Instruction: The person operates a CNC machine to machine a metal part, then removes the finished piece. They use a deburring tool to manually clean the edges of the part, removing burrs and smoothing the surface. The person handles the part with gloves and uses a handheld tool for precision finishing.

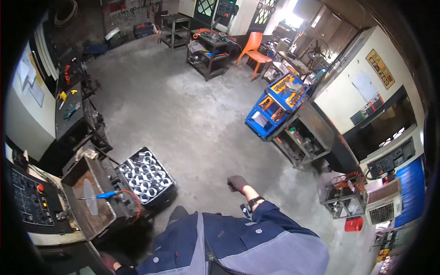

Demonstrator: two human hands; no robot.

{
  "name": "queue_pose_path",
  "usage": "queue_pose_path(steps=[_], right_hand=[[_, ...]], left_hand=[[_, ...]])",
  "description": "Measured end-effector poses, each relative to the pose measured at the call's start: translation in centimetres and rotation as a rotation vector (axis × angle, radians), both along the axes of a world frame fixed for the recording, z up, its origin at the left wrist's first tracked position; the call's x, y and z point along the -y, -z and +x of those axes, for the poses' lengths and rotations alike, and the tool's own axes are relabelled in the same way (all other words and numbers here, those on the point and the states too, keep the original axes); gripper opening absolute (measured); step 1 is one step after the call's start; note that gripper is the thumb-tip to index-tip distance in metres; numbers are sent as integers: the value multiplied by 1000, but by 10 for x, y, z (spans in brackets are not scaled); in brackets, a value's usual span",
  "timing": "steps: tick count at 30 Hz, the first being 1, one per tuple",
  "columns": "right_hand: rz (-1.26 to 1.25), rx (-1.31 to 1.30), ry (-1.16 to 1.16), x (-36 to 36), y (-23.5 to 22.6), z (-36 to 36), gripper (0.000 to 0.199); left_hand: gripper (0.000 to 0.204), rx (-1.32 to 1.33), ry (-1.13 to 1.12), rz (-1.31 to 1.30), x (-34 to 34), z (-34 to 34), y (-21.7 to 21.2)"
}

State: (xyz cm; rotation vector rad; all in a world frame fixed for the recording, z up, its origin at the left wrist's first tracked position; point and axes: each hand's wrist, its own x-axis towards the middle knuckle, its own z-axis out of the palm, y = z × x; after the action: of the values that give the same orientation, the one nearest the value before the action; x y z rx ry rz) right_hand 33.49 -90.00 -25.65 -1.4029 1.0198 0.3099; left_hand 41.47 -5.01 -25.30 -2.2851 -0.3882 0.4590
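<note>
The person's right hand (237, 184), in a dark glove, hangs over the bare floor in front of the body, well apart from any bench; nothing shows in it, and its fingers look loosely curled, though I cannot tell whether they are fully closed. The left hand (108, 261) is low at the left, just beside the dark front of a machine (68, 253); its fingers are too hidden to tell whether they grip, touch or are free. The nearest workpieces are the shiny metal rings (145, 176), lying in a dark crate (168, 191) at the person's front left, next to a rusty metal tray (101, 219). Across that tray lies a blue-handled tool (106, 195) with a red hose (139, 201), held by neither hand. I judge this to be a pause between handling steps, with the person standing or stepping beside the machine. From this posture, picking up a ring would call for turning toward the crate and reaching forward with a freed hand, keeping clear of the hose.
</note>
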Motion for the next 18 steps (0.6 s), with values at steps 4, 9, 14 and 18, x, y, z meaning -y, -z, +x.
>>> queue_pose_path(steps=[4, 9, 14, 18], right_hand=[[-148, -15, -139, 79, -15, 44, 23], [-429, -143, -322, 183, 7, 68, 27], [-455, -309, -230, 266, 47, 46, 28], [-918, -420, -1036, 312, 72, 25, 16]], left_hand=[[41, -192, -226, -757, 146, -26, 91], [42, -407, -54, -1241, 353, 73, 125], [54, -729, 480, -1073, 527, 292, 107], [61, -555, 333, -1066, 655, 454, 70]])
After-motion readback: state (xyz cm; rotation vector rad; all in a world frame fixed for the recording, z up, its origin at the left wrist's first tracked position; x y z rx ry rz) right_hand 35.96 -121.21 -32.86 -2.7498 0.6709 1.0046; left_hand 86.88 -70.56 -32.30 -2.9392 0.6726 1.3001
